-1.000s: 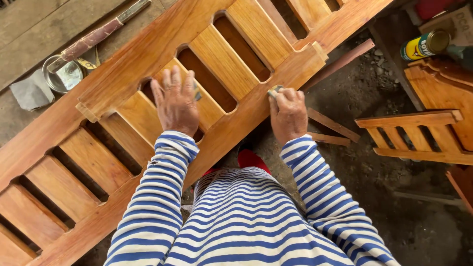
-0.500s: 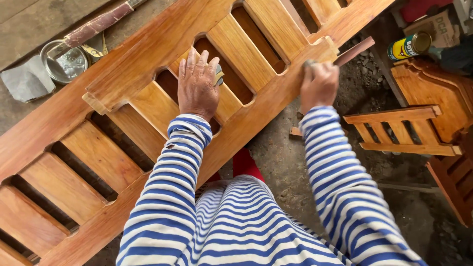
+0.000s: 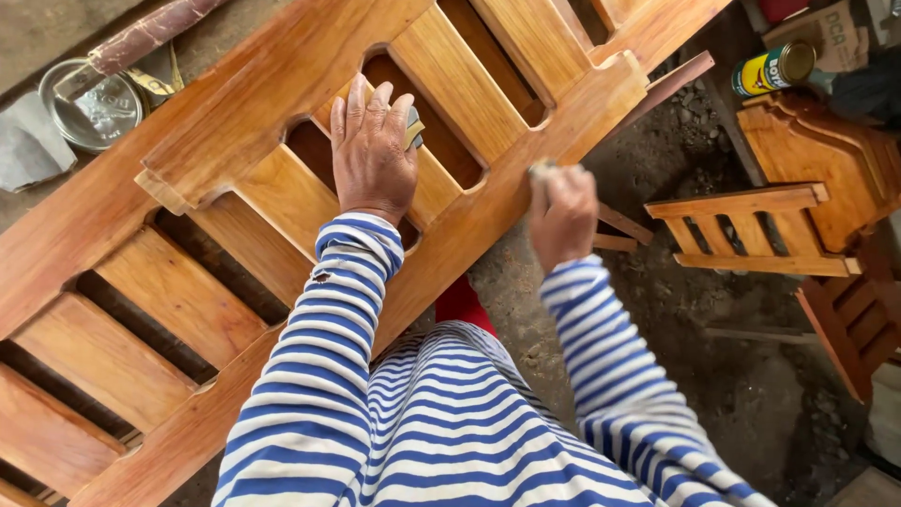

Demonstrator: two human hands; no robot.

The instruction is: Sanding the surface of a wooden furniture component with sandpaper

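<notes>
The left hand [image 3: 374,150] lay flat, fingers extended, on the slatted orange-brown wooden panel [image 3: 253,84]; the right hand [image 3: 561,214] (fisted) gripped a small sanding pad [image 3: 541,170] against its rail.

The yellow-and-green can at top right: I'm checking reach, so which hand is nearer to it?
Right. The right hand is at the slatted panel's near edge, below-left of the can; the left hand lies flat on a slat, farther left.

Right hand [image 3: 561,214], pressing a small sanding pad [image 3: 540,170] to the near rail [image 3: 488,211] of the slatted wooden frame, slides back down the rail from the notched corner it reached half a second ago, while the left hand [image 3: 373,150] sits slightly farther up its slat [image 3: 427,178].
</notes>
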